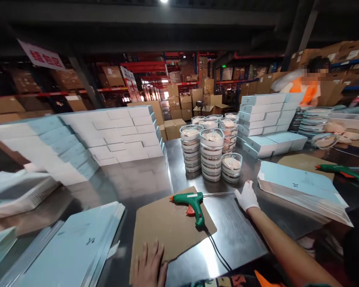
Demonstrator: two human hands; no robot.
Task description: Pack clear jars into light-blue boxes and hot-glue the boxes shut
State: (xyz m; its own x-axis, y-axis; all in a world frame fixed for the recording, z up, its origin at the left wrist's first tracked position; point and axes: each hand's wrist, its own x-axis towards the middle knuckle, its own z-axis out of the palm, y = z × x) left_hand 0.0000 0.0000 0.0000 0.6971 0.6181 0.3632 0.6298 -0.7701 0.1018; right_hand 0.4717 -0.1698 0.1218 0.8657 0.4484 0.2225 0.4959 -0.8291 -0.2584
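My left hand [152,265] lies open on the cardboard [160,223] bearing the glue gun [194,200]; my gloved right hand [247,197] curls at the glue stick [218,194], whether gripping I cannot tell. The gun, probably light and rigid, is best held by its handle [200,217].

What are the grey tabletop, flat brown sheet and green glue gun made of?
Shiny grey tabletop: probably polished metal, given its mirror-like reflections.
Flat brown sheet: likely matte cardboard, given its dull tan face.
Green pistol-shaped glue gun: body likely smooth plastic, given its even colour.
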